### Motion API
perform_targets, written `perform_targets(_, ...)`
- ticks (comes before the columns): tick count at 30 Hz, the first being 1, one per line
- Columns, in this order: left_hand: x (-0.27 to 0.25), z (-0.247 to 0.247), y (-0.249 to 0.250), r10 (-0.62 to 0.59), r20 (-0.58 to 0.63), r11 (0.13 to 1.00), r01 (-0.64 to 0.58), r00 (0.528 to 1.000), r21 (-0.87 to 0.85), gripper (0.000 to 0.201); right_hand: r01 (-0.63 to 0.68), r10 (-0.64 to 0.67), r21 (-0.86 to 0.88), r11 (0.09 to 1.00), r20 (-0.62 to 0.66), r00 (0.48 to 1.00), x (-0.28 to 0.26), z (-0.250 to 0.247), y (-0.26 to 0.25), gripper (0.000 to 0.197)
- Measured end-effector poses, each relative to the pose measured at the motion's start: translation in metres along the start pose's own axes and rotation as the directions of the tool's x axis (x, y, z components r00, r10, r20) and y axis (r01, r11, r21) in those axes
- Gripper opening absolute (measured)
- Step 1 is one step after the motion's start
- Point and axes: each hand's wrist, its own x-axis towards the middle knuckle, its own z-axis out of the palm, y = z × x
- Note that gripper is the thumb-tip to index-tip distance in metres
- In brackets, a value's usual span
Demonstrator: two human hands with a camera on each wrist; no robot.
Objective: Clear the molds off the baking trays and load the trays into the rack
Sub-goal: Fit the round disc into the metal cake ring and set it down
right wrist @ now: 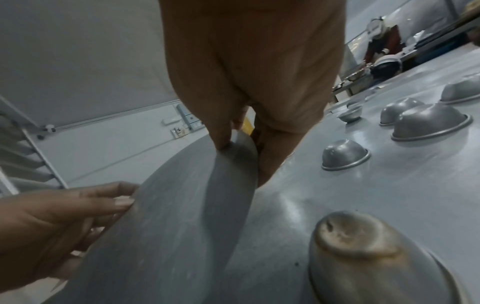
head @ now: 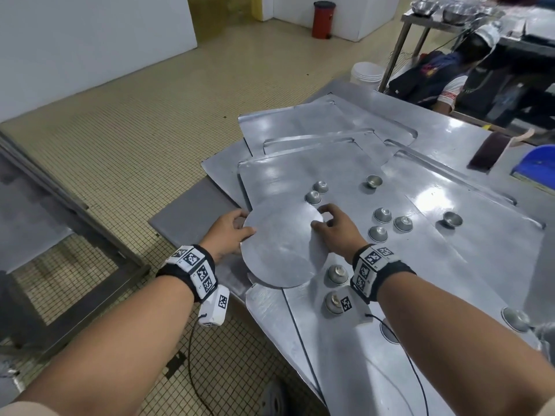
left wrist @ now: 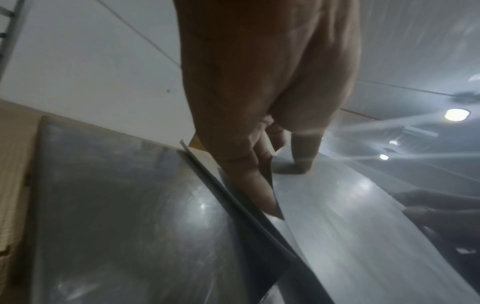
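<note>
Both hands hold a thin round metal disc [head: 279,244] just above the front baking tray [head: 390,295]. My left hand [head: 241,226] grips its left edge, thumb on top and fingers beneath. My right hand [head: 319,218] pinches the far right edge. The left wrist view shows that grip [left wrist: 280,181] on the disc [left wrist: 337,216]. In the right wrist view the right hand [right wrist: 244,158] pinches the disc [right wrist: 168,226]. Several small dome molds [head: 382,215] lie mostly upside down on the trays; one mold [right wrist: 345,154] is close to my right hand. More flat trays [head: 300,172] are stacked behind.
A dark metal rack frame [head: 75,205] stands on the tiled floor to the left; its rails [right wrist: 23,148] show in the right wrist view. A blue container [head: 537,163] sits at the right edge. Behind are a person [head: 444,82], a white bucket [head: 366,72] and a red bin [head: 323,19].
</note>
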Motion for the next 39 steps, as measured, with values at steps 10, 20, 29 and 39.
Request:
perform_targets(10,-0.009,0.021,0.036,0.083,0.142,0.971,-0.112,0.986,0.213,0.058,0.033,-0.037,-0.058,0.998,-0.064,0.997,-0.019,-0.036,-0.006,0.038)
perform_targets(20,-0.040,0.133,0.092,0.210,0.230,0.931,-0.266,0.950,0.250,0.052,0.001,-0.002,-0.008,1.000,-0.256,0.967,-0.089,-0.146,0.041,0.034)
perform_targets(29,-0.111,0.303,0.110,0.343,0.354,0.807,-0.466,0.870,0.363,0.058,-0.070,0.091,0.063,0.995,-0.433,0.897,-0.215,-0.274,0.132,0.033)
perform_targets(39,-0.198,0.468,0.116,0.506,0.458,0.671,-0.667,0.731,0.324,0.038,-0.134,0.114,0.011,0.991,-0.601,0.791,-0.334,-0.386,0.226,0.033)
